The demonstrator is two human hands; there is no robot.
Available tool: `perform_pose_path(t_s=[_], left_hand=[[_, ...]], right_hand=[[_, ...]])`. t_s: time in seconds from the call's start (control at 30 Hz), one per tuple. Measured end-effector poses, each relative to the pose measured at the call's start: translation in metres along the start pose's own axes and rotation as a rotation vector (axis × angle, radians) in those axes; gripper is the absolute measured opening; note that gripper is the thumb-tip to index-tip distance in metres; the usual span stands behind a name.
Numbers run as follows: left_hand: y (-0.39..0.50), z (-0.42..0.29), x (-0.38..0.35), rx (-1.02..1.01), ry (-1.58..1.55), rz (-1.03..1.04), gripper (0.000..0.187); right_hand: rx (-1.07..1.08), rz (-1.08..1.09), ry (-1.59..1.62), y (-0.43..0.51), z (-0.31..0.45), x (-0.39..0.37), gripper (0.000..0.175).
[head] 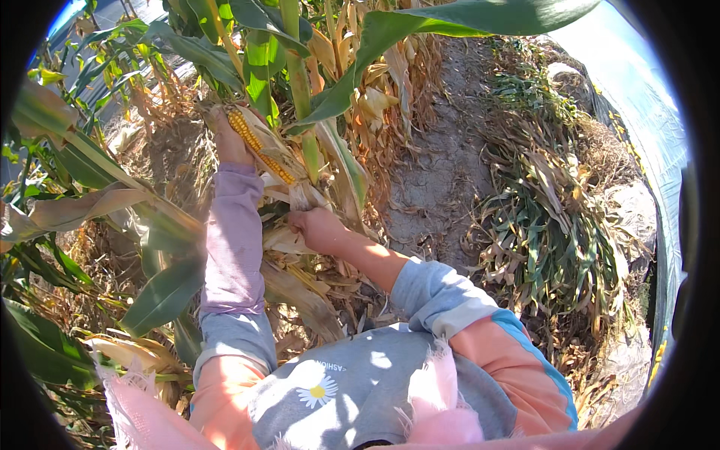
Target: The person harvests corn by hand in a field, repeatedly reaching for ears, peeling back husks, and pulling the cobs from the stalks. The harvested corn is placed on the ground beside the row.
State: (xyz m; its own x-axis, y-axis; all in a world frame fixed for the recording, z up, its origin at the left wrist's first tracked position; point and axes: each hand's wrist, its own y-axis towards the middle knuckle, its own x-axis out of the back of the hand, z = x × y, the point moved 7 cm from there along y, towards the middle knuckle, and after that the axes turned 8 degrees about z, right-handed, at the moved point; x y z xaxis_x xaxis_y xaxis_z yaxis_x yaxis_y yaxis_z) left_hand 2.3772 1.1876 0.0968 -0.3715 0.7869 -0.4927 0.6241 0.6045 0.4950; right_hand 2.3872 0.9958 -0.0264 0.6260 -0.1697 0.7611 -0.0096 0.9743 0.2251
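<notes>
A yellow ear of corn (260,147) lies aslant beside a green corn stalk (299,84), its kernels bared along one side. My left hand (227,138) grips the ear near its upper left end; the fingers are mostly hidden behind it and its husk. Dry, pale husk (302,195) gathers at the ear's lower right end. There my right hand (318,229) is closed on the husk, the thumb side toward the ear. Whether the ear is still joined to the stalk cannot be seen clearly.
Broad green leaves (349,73) arch over the work from above. Another leafy stalk (140,194) leans in from the left. Bare soil (436,163) runs along the right, then a heap of cut leaves (562,225) and pale plastic sheeting (647,107).
</notes>
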Motion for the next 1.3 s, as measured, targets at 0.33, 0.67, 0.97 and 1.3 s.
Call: perform_pose_path(t_s=[0.33,0.67,0.97,1.3], left_hand=[[-0.013,0.022,0.011,0.096,-0.065,-0.095,0.026],[-0.116,0.105,0.007,-0.128,1.086,-0.146,0.028],[-0.134,-0.007,0.026,-0.491,0.486,-0.375,0.041],[-0.100,0.020,0.024,-0.003,0.010,-0.361,0.061]], right_hand=[[0.260,-0.421,0.143,-0.008,0.067,0.073,0.024],[-0.025,-0.411,-0.108,0.082,0.051,0.090,0.061],[-0.238,-0.255,-0.260,0.062,0.007,0.049,0.048],[-0.057,-0.178,-0.301,0.064,0.030,0.022,0.051]])
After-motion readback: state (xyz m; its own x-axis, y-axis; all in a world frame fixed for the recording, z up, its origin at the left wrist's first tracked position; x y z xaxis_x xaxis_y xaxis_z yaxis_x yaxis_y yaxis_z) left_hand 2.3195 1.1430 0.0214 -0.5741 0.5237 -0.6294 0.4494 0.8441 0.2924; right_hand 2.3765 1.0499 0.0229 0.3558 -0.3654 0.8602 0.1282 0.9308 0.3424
